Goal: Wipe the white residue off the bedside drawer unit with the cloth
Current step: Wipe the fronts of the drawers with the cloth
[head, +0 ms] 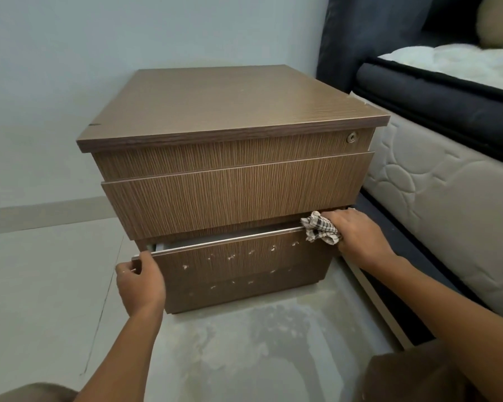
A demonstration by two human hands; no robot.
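White residue (231, 258) dots the front of the bottom drawer (244, 297) of the unit (230, 105) in two loose rows. None of it looks wiped yet, so work on this face appears barely begun. The fronts above the drawer and the unit's top look largely clean. The checked cloth (321, 230) sits bunched at the drawer's upper right corner, just right of the nearest fleck. The right grip (357, 236) curls round the cloth and presses it to the drawer's edge. The left grip (141, 282) clasps the drawer's upper left corner, and the drawer stands slightly ajar. A bed (447, 184) flanks the drawer's right, and pale smears mark the floor (244, 358) below it.
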